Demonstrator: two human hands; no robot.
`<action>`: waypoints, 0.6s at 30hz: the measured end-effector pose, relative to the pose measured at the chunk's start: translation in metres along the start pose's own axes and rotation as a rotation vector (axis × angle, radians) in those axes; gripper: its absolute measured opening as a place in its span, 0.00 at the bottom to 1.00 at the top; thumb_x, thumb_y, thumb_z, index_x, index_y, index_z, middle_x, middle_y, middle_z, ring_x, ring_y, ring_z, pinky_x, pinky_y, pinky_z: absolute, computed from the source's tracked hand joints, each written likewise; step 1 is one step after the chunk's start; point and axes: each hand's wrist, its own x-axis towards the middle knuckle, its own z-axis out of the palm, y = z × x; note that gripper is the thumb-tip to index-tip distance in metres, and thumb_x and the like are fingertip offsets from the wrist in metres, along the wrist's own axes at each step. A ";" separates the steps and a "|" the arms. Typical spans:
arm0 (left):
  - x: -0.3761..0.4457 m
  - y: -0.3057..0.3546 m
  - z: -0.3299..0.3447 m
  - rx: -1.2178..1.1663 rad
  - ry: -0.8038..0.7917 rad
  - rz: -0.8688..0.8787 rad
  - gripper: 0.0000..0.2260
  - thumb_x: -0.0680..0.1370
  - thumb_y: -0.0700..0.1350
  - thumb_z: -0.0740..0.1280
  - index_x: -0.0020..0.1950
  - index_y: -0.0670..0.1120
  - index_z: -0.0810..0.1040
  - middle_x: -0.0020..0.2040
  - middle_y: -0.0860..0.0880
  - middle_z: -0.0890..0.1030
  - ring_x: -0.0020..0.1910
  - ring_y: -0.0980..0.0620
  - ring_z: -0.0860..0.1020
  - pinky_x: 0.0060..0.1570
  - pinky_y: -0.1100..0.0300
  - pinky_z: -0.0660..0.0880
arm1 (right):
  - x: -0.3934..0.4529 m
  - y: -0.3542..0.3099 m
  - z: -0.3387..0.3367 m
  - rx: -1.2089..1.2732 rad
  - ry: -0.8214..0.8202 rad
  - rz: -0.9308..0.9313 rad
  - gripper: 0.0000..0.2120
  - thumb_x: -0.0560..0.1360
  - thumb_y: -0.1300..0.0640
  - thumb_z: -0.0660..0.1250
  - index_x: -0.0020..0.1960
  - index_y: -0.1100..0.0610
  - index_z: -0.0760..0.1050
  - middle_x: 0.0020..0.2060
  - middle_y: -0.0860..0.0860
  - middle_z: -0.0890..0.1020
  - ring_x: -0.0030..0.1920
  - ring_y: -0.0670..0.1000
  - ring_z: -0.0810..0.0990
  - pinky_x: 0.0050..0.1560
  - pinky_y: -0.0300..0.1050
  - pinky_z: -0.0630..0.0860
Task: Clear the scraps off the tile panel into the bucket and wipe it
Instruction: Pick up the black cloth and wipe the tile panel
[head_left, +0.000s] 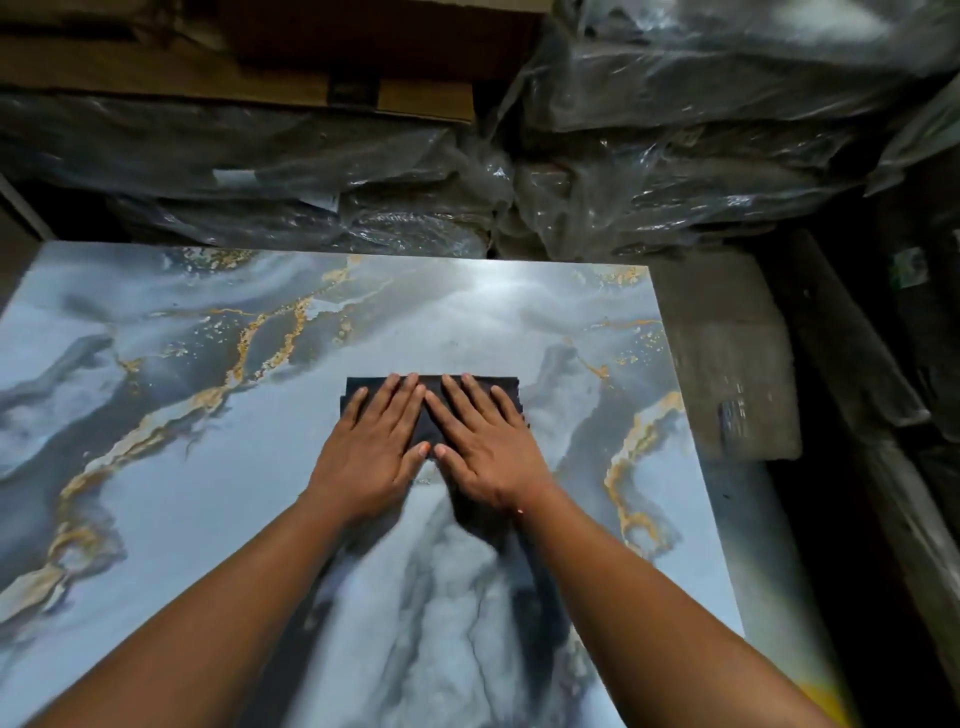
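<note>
Dark cloth (434, 387) is lying under both flat hands, left hand (371, 452) and right hand (488, 449), fingers straight, wiping the tile panel (182, 467); next comes a steady push outward.

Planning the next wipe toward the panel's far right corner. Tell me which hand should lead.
Right, probably. The right hand lies flat on the dark cloth on the side nearer that corner of the tile panel; the left hand would have to cross over it.

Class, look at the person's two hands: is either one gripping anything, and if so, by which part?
Nothing is gripped. The left hand and right hand lie flat, fingers straight, pressing on top of the dark cloth on the tile panel.
</note>
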 end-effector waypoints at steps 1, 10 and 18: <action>-0.018 0.007 0.004 0.001 0.015 -0.005 0.32 0.84 0.62 0.47 0.84 0.45 0.54 0.85 0.48 0.51 0.84 0.49 0.47 0.80 0.43 0.51 | -0.017 -0.009 0.002 0.009 0.001 -0.007 0.31 0.85 0.38 0.50 0.85 0.45 0.49 0.85 0.49 0.51 0.85 0.52 0.46 0.82 0.58 0.47; -0.171 0.081 0.027 -0.013 0.062 -0.041 0.32 0.83 0.59 0.54 0.82 0.42 0.60 0.83 0.45 0.59 0.83 0.46 0.56 0.77 0.41 0.58 | -0.163 -0.080 0.016 0.072 -0.003 -0.024 0.33 0.85 0.40 0.54 0.85 0.45 0.47 0.85 0.47 0.51 0.85 0.50 0.45 0.80 0.58 0.50; -0.245 0.114 0.033 -0.001 0.038 -0.046 0.32 0.81 0.59 0.57 0.81 0.42 0.64 0.83 0.46 0.60 0.82 0.46 0.60 0.74 0.42 0.61 | -0.236 -0.117 0.019 0.051 -0.027 -0.037 0.33 0.85 0.39 0.54 0.85 0.47 0.48 0.85 0.49 0.50 0.85 0.52 0.49 0.78 0.58 0.54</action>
